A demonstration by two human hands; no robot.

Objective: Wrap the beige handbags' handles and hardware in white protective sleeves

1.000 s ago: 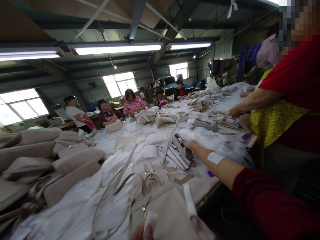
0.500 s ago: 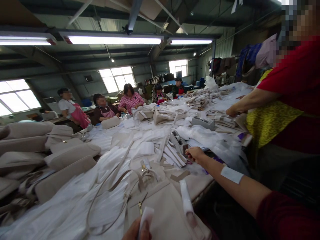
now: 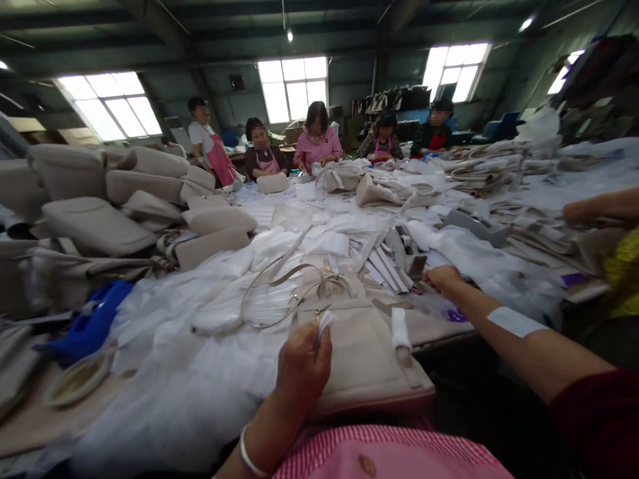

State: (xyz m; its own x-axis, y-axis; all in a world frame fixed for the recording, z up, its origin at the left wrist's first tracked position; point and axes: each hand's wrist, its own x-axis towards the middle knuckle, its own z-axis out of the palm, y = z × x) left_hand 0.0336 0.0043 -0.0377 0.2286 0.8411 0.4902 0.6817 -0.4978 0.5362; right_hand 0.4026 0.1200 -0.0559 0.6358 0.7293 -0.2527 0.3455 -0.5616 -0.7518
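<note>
My left hand (image 3: pixel 303 362) is closed, pinching a small white wrapping strip (image 3: pixel 324 324) between thumb and fingers. It is over a beige handbag (image 3: pixel 357 346), beside a gold zipper pull (image 3: pixel 317 313). The bag's thin strap (image 3: pixel 259 283) loops to the left, and another white wrapped piece (image 3: pixel 401 329) lies on its right side. My right hand (image 3: pixel 444 279) reaches forward with fingers pressed together, at the near end of a grey tape dispenser (image 3: pixel 398 243). What those fingers grip is too small to make out. A white patch (image 3: pixel 516 320) is on my right forearm.
Beige bags (image 3: pixel 100 226) are piled at left, near a blue tool (image 3: pixel 92 319) and a round dish (image 3: pixel 78 380). White plastic wrapping (image 3: pixel 200 379) covers much of the table. Another grey dispenser (image 3: pixel 474 226) lies beyond. A co-worker's arm (image 3: pixel 604 206) reaches in from the right.
The view has swung right-to-left and down, so more of the left side and my left hand shows. My right hand stays at the dispenser; my left still holds the white strip.
</note>
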